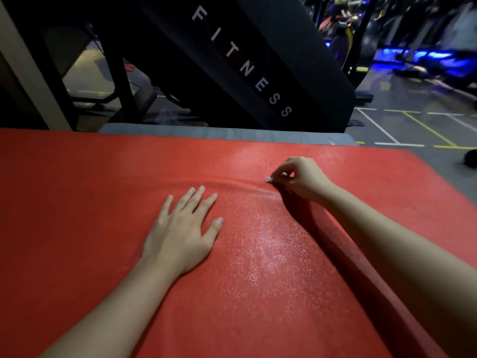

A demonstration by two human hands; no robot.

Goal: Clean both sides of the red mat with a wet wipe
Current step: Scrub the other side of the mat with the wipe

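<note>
"So, where's the red mat [103,202] right now?"

"Spread out flat under both of the person's hands. It runs well past the left hand [180,236] on its outer side and on beyond the fingertips of both."

"What's that left hand doing?"

"Lying palm down on the mat, fingers straight and spread, gripping nothing. It's simply resting on the surface."

"And the right hand [302,179]?"

"Further forward than the left and off to its thumb side. Its fingertips are curled together and pinching the mat, right where a raised ridge [232,186] starts. The ridge runs from that pinch back across to just ahead of the left fingertips."

"Anything between the two hands?"

"A glistening, speckled patch [268,244] on the mat, beside the left thumb and trailing back toward the wrists. Under the right forearm there's a dark shadowed line along the mat; I can't tell whether that's an edge or a fold."

"And past the hands?"

"A grey pad [232,131] shows just beyond the mat's far edge. Behind it leans a black panel [258,60] lettered FITNESS, and out past the right hand the floor [413,125] carries white and yellow lines."
</note>
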